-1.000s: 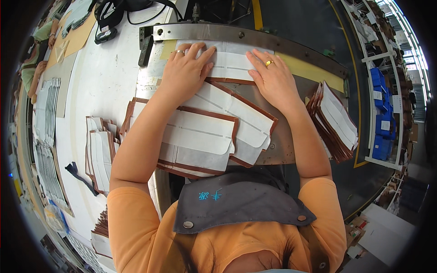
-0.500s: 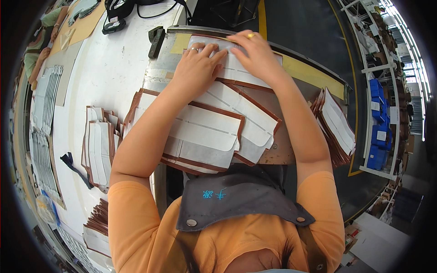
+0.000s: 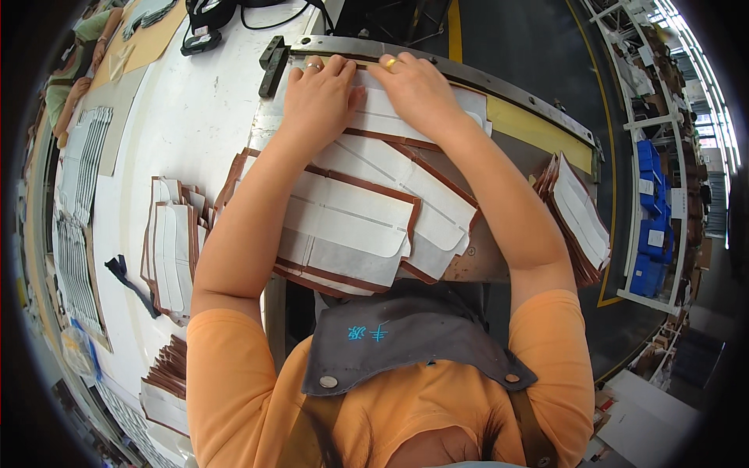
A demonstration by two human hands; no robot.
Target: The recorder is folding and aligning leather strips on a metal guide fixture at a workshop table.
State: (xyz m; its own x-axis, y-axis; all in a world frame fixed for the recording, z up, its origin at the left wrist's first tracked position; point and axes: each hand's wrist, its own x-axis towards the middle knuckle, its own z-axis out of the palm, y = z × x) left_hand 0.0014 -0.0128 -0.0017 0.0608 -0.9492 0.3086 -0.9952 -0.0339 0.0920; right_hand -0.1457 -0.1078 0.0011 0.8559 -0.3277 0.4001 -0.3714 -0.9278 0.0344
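Observation:
A white-backed panel with brown edging lies at the far side of the work surface, under both hands. My left hand grips its far edge near the left end, with bent fingers beside the metal rail and thumb turned inward. To the right, my right hand grips the same edge, its fingers curled at the rail. The panel's left part is covered by my left hand. Nearer to me, several similar white panels with brown borders lie fanned and overlapping between my forearms.
The metal rail runs along the far edge, with a black block at its left end. More panels stand stacked at the right and on the white table at the left. Another person's hand shows at the far left.
My left hand has slid left and farther away along the panel. My right hand has moved slightly left, and the panel now sits closer against the rail.

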